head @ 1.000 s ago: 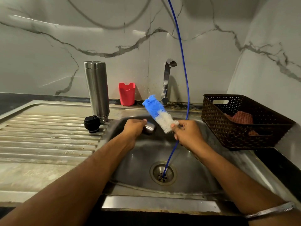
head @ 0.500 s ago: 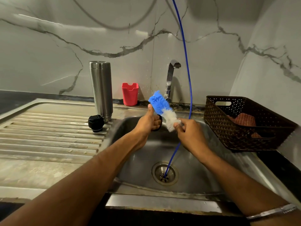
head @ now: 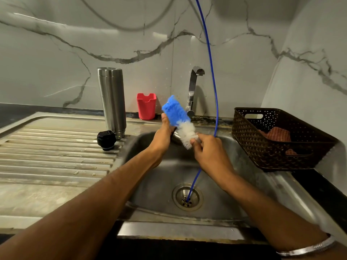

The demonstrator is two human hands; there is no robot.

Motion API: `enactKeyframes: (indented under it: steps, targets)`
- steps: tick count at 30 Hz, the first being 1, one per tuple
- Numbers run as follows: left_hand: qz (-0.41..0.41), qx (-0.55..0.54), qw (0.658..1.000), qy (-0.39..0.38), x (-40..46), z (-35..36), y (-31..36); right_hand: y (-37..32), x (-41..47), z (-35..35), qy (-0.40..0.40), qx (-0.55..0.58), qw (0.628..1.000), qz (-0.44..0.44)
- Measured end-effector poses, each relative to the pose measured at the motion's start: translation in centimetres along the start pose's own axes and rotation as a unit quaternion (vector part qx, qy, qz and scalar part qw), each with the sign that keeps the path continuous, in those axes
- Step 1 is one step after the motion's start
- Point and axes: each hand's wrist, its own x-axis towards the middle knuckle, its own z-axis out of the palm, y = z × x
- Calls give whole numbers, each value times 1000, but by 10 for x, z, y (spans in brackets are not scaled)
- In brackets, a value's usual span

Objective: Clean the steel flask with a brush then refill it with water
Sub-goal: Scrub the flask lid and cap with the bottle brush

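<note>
- We hold the brush (head: pixel 179 120) over the sink (head: pixel 244 184): right hand (head: pixel 209 149) pinching its base, left hand (head: pixel 164 134) curled round a dark part.
- Steel flask (head: pixel 112 100) stands uncapped at sink's left edge, cap (head: pixel 106 140) beside; scrubbing and refill seemingly left.

Both hands crowd the sink's (head: pixel 150 184) back edge. A blue hose (head: pixel 215 102) hangs at one o'clock, tap (head: pixel 193 91) at twelve, basket (head: pixel 277 139) (brown) at three; the draining board (head: pixel 56 152) at nine lies open.

Brush (head: pixel 180 121) handle hidden inside right grip (head: pixel 208 149). Small object at left grip (head: pixel 165 134) mostly covered, unidentifiable. Blue hose (head: pixel 211 59) cut off at 12 o'clock. Cloth (head: pixel 275 134) half-hidden in basket (head: pixel 281 156).
</note>
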Motion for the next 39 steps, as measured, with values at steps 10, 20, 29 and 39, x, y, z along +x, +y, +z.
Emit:
enactKeyframes:
  steps: [10, 20, 29, 39]
  targets:
    - [34, -102, 994, -35, -19, -3, 16, 1, 8, -8, -1, 212, 969, 123]
    - [45, -381, 921, -63, -39, 17, 22, -4, 7, -8, 5, 397, 891, 221]
    - [45, -240, 965, -97, -47, 22, 25, -2, 9, -14, 106, 47, 993, -38]
    - [22, -133, 987, -89, -44, 16, 27, -5, 11, -16, 80, -57, 993, -67]
